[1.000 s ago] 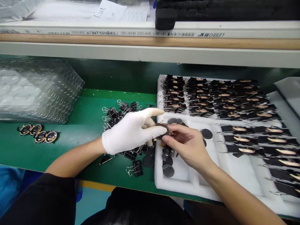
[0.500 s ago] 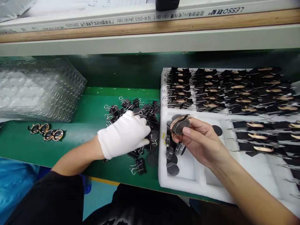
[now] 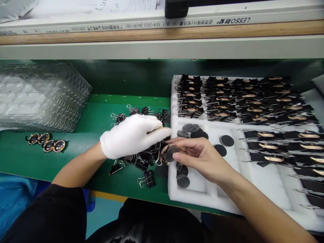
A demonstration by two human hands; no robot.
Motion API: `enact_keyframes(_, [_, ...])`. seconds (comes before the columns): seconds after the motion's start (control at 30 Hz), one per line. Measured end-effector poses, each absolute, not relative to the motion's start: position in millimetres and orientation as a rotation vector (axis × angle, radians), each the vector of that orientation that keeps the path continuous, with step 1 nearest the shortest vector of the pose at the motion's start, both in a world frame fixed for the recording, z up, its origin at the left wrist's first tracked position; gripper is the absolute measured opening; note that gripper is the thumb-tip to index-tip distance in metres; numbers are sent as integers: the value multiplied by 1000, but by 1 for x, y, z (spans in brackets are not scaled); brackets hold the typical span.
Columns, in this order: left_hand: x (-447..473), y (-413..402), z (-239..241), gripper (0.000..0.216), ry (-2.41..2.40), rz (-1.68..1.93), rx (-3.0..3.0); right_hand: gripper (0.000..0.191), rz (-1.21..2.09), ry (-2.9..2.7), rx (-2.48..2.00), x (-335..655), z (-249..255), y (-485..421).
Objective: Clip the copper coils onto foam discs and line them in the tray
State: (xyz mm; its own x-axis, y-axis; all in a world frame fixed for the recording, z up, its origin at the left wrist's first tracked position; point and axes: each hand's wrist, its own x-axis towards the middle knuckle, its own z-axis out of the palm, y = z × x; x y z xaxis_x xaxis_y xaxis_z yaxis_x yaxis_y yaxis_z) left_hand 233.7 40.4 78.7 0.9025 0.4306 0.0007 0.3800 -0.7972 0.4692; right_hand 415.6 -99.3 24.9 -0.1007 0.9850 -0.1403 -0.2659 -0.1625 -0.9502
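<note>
My left hand (image 3: 133, 135), in a white glove, hovers over a heap of black binder clips (image 3: 141, 160) on the green mat, fingers closed toward the right; a clip seems pinched at its fingertips. My bare right hand (image 3: 199, 157) pinches a round dark disc with a copper coil (image 3: 170, 153) at the edge of the white foam tray (image 3: 202, 195). The two hands meet at the disc. Loose dark discs (image 3: 191, 128) lie in the tray's near compartment.
Rows of clipped coil assemblies (image 3: 240, 98) fill the tray's back and right side. A stack of clear plastic trays (image 3: 37, 98) stands at the left. Several finished coils (image 3: 47, 143) lie on the mat. A shelf (image 3: 162, 37) runs overhead.
My right hand lowered the disc and moved it left toward the clip heap. My gloved left hand rose from the clips and came to meet it.
</note>
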Motion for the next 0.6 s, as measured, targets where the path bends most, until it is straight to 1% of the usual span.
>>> enact_keyframes(0.07, [236, 39, 76, 49, 636, 364, 2563, 10, 1463, -920, -1051, 418, 23, -99])
enact_keyframes(0.13, [236, 35, 77, 46, 701, 475, 2533, 11, 1444, -829, -1012, 421, 23, -99])
enact_keyframes(0.2, [236, 30, 78, 43, 783, 407, 2530, 14, 1420, -729, -973, 422, 24, -98])
enact_keyframes(0.3, [236, 20, 79, 52, 871, 256, 2534, 14, 1399, -673, -946, 422, 24, -98])
enact_keyframes(0.43, [241, 13, 78, 56, 868, 202, 2399, 11, 1393, -741, -931, 420, 23, -99])
enact_keyframes(0.6, [244, 12, 77, 56, 936, 130, 2214, 14, 1245, -724, -1005, 417, 18, -100])
